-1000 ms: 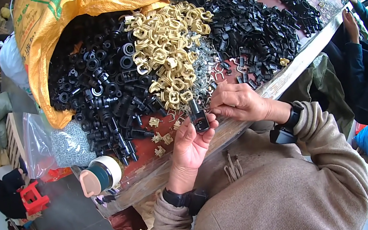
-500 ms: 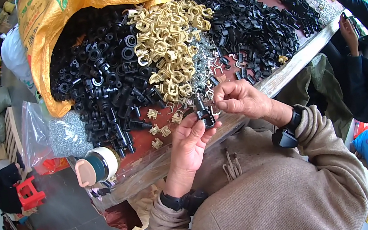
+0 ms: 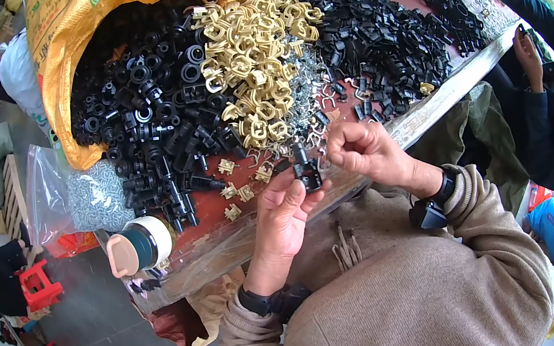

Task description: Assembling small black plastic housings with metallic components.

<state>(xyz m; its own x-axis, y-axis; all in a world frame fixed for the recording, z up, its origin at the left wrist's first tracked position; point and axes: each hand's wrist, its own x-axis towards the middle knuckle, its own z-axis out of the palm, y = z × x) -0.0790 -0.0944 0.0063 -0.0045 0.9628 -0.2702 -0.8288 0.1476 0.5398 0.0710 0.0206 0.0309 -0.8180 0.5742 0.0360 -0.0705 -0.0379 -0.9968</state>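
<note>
Nearer than the cream clip pile (image 3: 253,77), the left hand (image 3: 281,220) pinches a black fitting (image 3: 305,169), seemingly mid-assembly; near-right of the pile, the right hand (image 3: 371,153) presses thumb to forefinger, contents unclear; next likely needs steadiness

L hand (image 3: 285,210): palm up, thumb up & pressing in, fingers curled, grip closed. L forearm (image 3: 245,338): enters at lower edge, angled up & slightly R. R hand (image 3: 374,154): just R of L hand, slightly higher, not touching; thumb & index tog. in pinch, other fingers curled. R forearm (image 3: 479,207): enters lower R, angled up/L.
</note>
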